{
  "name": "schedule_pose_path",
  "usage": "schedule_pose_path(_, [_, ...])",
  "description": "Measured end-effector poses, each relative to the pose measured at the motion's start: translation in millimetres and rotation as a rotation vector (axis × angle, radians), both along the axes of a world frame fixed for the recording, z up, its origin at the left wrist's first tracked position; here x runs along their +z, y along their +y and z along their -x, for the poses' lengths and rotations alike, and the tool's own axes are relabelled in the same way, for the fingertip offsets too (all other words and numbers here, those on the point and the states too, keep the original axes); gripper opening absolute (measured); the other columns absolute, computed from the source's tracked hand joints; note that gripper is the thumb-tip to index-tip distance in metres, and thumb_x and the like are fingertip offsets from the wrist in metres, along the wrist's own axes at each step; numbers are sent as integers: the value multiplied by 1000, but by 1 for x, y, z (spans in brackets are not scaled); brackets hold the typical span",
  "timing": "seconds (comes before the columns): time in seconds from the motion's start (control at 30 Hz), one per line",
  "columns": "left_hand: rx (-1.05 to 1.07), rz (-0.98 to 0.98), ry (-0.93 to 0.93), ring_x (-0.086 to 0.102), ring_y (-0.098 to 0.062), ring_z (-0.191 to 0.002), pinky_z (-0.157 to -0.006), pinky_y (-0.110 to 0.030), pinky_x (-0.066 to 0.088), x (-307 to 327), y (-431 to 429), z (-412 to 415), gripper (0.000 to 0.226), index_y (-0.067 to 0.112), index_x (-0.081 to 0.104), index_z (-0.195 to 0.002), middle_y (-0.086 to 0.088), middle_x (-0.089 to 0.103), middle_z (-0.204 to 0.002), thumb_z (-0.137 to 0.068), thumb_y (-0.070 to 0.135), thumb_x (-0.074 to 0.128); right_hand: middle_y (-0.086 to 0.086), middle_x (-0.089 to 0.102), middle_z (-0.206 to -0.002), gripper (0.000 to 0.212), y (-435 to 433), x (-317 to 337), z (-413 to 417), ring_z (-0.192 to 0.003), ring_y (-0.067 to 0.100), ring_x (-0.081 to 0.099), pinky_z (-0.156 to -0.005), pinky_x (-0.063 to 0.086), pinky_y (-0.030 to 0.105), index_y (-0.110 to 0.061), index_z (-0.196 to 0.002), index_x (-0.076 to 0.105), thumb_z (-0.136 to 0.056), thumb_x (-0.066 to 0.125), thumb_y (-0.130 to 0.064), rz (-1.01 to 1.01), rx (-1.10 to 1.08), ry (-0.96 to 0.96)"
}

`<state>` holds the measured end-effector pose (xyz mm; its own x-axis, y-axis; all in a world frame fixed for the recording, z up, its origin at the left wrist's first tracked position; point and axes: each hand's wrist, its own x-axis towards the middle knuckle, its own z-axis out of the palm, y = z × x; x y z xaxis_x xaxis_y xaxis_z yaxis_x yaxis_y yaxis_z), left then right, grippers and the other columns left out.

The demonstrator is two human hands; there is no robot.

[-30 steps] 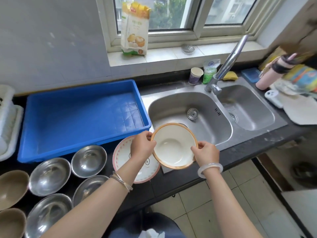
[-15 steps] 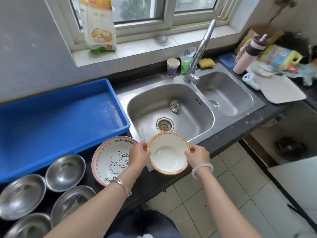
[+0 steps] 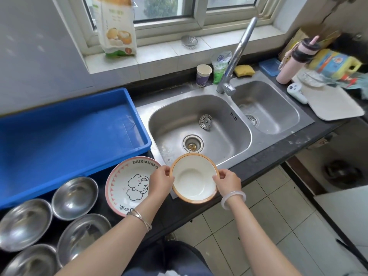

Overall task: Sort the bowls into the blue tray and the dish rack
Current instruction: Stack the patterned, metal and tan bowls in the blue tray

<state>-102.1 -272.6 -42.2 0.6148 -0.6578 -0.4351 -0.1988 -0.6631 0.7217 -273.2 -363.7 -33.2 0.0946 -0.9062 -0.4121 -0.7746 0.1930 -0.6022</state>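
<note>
Gripping a smooth, round white bowl (image 3: 194,177) with an orange rim, both hands, left (image 3: 161,181) and right (image 3: 228,181), pinch opposite edges above the dark desk (image 3: 258,166).

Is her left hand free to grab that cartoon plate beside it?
Probably not yet: the left hand and right hand both grip the white bowl. The plate lies uncovered right beside it, otherwise reachable.

Counter by the window, sink in the middle.
The tray (image 3: 65,134) lies left of the sink (image 3: 199,124); steel bowls (image 3: 73,198) sit before the tray, the plate (image 3: 127,184) to their right.
</note>
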Motion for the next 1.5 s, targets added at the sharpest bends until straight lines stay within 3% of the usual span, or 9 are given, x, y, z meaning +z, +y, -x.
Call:
schedule_pose_path(0.37, [46,66,113,60,-13,-91,-76,-22,46,5,10,-4,31,13,62,-117,-3,69,-109,-87,11,61,-5,60,-93,21,0,5,10,-87,16,55,-76,39,28,-20,-108,59,-94,47,-30,-53,63,-80])
schedule_pose_path(0.57, [111,81,17,59,-9,-98,-72,-15,41,13,38,-27,27,19,63,-115,4,67,-112,-89,16,59,-3,64,-96,23,-3,28,-1,-92,15,56,-80,41,28,-20,-106,64,-93,46,-22,152,69,-131])
schedule_pose_path(0.67, [193,74,-23,60,-12,-104,-67,-10,39,15,56,-45,26,17,63,-115,1,66,-117,-89,14,58,-4,65,-96,22,-2,34,-37,-91,12,57,-77,39,24,-19,-105,65,-94,45,-20,184,237,-180])
schedule_pose_path(0.77, [280,50,-54,61,-15,-106,-80,-17,43,17,77,-57,28,14,64,-115,-3,66,-119,-88,10,57,-4,68,-101,23,8,28,-82,-91,8,57,-76,40,21,-19,-107,66,-95,46,-21,170,469,-196])
schedule_pose_path(0.93, [429,13,-109,57,-22,-112,-89,-28,43,15,106,-64,35,12,61,-119,-7,62,-123,-86,4,55,3,65,-120,31,21,9,-141,-110,20,59,-93,45,32,-16,-119,61,-95,45,-26,116,741,-50])
schedule_pose_path(1.07, [562,32,-74,56,-23,-114,-84,-26,43,10,122,-65,38,10,58,-123,-6,61,-125,-85,4,57,12,68,-111,32,20,-2,-166,-100,29,62,-84,50,36,-12,-113,63,-93,41,-24,84,885,112])
schedule_pose_path(1.17, [650,35,143,56,-24,-116,-93,-37,48,8,124,-61,49,9,46,-135,-7,58,-131,-86,4,55,13,69,-103,30,16,-8,-177,-91,31,62,-70,44,30,-16,-109,64,-92,39,-20,92,912,159])
schedule_pose_path(1.3, [703,56,304,62,-29,-100,-83,-51,55,7,121,-56,35,13,57,-117,-9,66,-109,-86,0,46,12,69,-99,23,9,-13,-183,-86,31,61,-67,43,30,-20,-106,59,-92,41,-21,112,922,187])
schedule_pose_path(1.5, [796,61,254,64,-26,-88,-74,-50,58,12,121,-58,33,21,60,-102,4,65,-88,-83,-5,50,8,70,-97,22,6,-9,-182,-78,25,58,-67,42,25,-25,-100,66,-88,50,-15,128,927,161])
